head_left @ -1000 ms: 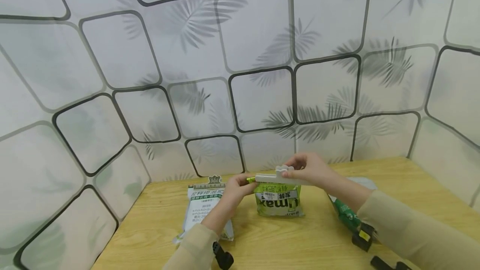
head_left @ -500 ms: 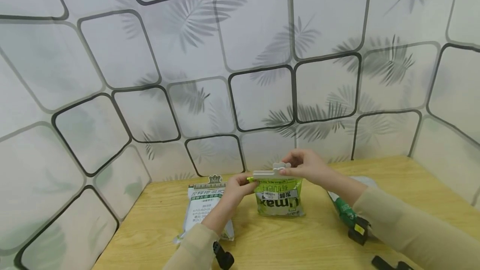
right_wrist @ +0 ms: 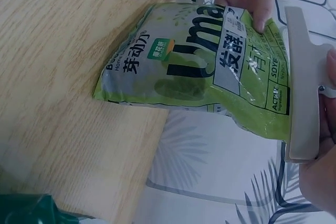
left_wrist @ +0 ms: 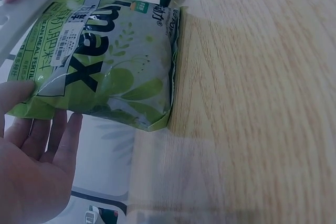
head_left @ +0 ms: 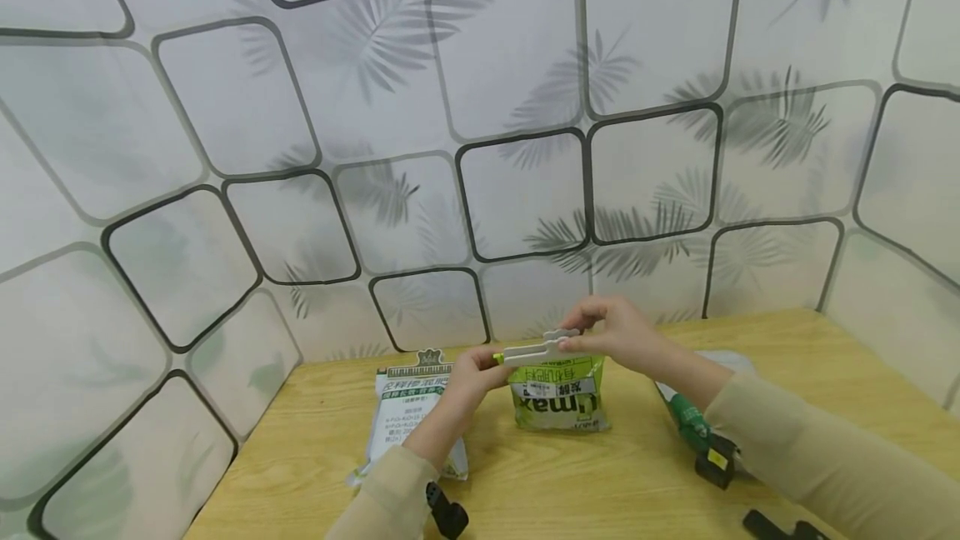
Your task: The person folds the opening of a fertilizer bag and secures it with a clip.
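Note:
A green bag of soybean meal fertilizer (head_left: 558, 411) stands upright on the table, its printing upside down in the head view. My left hand (head_left: 477, 373) pinches the bag's top left corner between thumb and fingers. With thumb and fingers, my right hand (head_left: 615, 336) grips the handle of a white bag clip (head_left: 531, 354). The long bar of the clip lies along the bag's top edge, overlapping it in the head view. In the right wrist view the clip (right_wrist: 303, 108) runs right beside the bag's top edge.
On the left lies a white fertilizer bag (head_left: 408, 423) with a clip (head_left: 429, 361) on its top. A green and white bag (head_left: 686, 423) lies at the right, partly behind the right forearm. Patterned wall panels (head_left: 525, 198) rise behind the wooden table (head_left: 585, 490).
The right hand has moved the clip slightly up and left along the bag's top, and the clip is now tilted. The left hand keeps its pinch on the corner.

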Demonstrator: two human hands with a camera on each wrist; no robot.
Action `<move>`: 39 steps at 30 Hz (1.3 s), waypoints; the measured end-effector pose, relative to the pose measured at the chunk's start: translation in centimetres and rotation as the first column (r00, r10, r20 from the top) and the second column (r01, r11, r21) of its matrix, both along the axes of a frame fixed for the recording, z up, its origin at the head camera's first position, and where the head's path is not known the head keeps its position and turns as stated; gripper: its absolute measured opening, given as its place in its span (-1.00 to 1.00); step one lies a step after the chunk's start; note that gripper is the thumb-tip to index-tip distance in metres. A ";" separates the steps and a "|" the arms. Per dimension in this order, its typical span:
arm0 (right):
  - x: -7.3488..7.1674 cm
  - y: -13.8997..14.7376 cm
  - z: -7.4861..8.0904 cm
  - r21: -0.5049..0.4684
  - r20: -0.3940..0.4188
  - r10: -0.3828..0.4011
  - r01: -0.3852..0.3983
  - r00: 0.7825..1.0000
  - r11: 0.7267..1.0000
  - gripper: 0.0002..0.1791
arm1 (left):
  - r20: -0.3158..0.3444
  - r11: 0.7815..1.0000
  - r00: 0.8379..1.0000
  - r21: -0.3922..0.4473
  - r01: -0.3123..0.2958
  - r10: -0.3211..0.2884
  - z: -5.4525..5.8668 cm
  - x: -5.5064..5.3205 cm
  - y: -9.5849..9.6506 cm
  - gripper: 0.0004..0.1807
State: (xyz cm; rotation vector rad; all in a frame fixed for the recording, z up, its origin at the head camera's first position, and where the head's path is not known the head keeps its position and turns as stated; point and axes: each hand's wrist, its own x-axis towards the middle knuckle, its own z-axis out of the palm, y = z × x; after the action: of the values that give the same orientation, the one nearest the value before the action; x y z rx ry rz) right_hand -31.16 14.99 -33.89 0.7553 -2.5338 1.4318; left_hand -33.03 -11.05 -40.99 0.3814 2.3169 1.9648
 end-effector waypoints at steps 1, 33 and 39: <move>0.0 0.0 0.0 -0.003 -0.015 0.000 0.000 1.000 1.000 -0.84 | 0.001 1.000 1.000 0.000 -0.001 0.001 0.0 0.0 0.0 -0.72; -1.7 -0.4 -0.4 0.066 -0.144 0.020 -0.010 0.989 0.998 -0.91 | 0.026 1.000 0.999 0.004 -0.024 0.024 0.1 0.2 0.2 -0.66; -1.8 -0.4 -0.9 0.043 -0.086 -0.012 0.016 0.996 0.999 -0.92 | 0.032 1.000 0.999 0.013 -0.014 0.014 0.0 0.4 0.1 -0.70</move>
State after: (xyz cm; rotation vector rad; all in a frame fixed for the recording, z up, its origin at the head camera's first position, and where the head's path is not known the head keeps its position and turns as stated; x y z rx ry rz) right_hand -32.92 14.57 -34.78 0.7868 -2.5085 1.3143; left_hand -32.64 -10.98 -40.97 0.3328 2.2943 1.9789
